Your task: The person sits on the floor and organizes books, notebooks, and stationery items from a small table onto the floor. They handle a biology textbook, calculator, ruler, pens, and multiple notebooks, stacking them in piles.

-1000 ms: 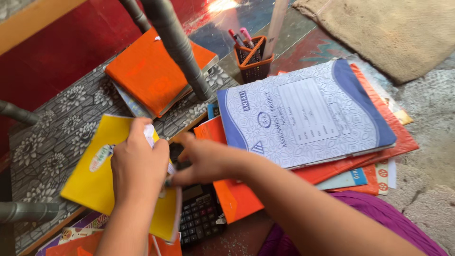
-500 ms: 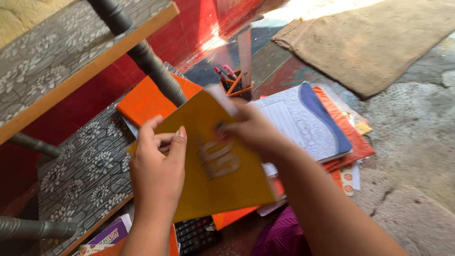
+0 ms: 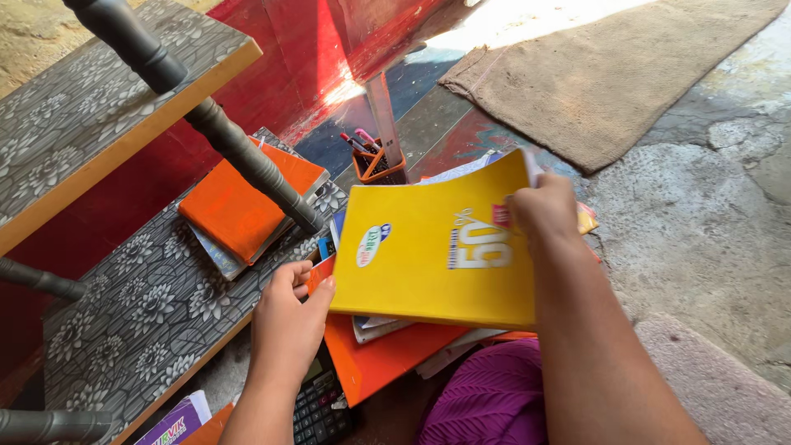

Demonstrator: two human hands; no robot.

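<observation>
Head view, right hand: your right hand (image 3: pixel 545 213) grips the yellow notebook (image 3: pixel 432 251) at its far top corner, fingers curled over the edge and pinching it; that corner hold keeps the cover flat and facing you
Head view, left hand: your left hand (image 3: pixel 290 317) sits at the notebook's near left edge, fingers pressed together against it, steadying rather than carrying
Notebook's place: it hangs above the stack of orange folders (image 3: pixel 381 356) on the floor, just beside the patterned lower shelf (image 3: pixel 148 305); the calculator (image 3: pixel 317 408) lies by your left wrist
Surroundings: orange book (image 3: pixel 239 206) on the shelf; pen holder (image 3: pixel 379 165) behind
Change: half a second ago both hands held the notebook tilted with its plain side up; now it shows its printed cover, lower and further right
</observation>
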